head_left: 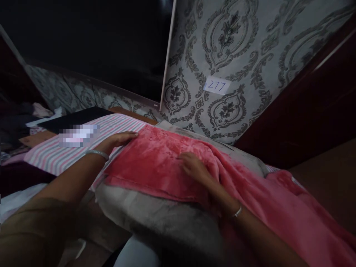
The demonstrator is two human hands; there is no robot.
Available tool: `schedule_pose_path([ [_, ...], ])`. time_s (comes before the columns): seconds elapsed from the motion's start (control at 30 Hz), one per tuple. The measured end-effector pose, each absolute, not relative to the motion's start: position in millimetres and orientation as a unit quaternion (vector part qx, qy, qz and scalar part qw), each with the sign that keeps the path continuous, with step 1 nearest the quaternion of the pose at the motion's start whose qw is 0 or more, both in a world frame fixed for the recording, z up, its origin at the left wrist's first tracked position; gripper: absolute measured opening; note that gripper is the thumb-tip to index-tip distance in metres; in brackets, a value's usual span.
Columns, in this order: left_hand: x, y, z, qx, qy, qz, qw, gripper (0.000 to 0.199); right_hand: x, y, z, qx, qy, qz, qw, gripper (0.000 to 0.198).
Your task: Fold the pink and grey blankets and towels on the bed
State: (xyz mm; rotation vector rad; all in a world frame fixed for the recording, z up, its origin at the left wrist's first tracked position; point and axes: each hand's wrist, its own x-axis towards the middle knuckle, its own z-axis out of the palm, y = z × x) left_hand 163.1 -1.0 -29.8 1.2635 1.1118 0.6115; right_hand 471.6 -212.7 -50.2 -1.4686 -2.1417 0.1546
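Observation:
A red plush blanket (158,167) lies spread over a grey, fluffy piece of bedding (144,202), its folds bunching up towards the right. My left hand (122,139) rests at the blanket's far left corner, fingers stretched out along the edge. On the middle of the blanket lies my right hand (192,166), its fingers slightly bent and touching the pile. I see no cloth gathered in either palm. Under and beside the left forearm a striped pink, grey and white cloth (52,157) is spread.
A large dark screen (91,48) hangs on the patterned wall behind. A paper label marked 277 (217,85) is stuck to the wallpaper. Dark red glossy furniture (303,96) stands on the right. Piled clothes (16,126) and a black flat panel (78,118) lie at the left.

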Motion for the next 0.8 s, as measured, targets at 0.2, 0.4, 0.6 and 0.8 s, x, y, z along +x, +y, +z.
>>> schedule_pose_path([
  [0.2,127,-56,-37,0.533,0.497,0.25,0.638,0.054,370,-255,-72,-0.469,-0.854,0.089,0.206,0.033],
  [0.4,88,-102,-50,0.509,0.528,0.316,0.602,0.068,363,-233,-95,-0.508,-0.832,0.096,0.204,0.041],
  [0.6,94,-119,-43,0.495,0.505,0.306,0.638,0.05,370,-226,-96,-0.516,-0.814,0.106,0.245,0.035],
  [0.8,98,-123,-44,0.522,0.5,0.267,0.637,0.037,377,-246,-73,-0.564,-0.795,0.012,0.222,0.037],
])
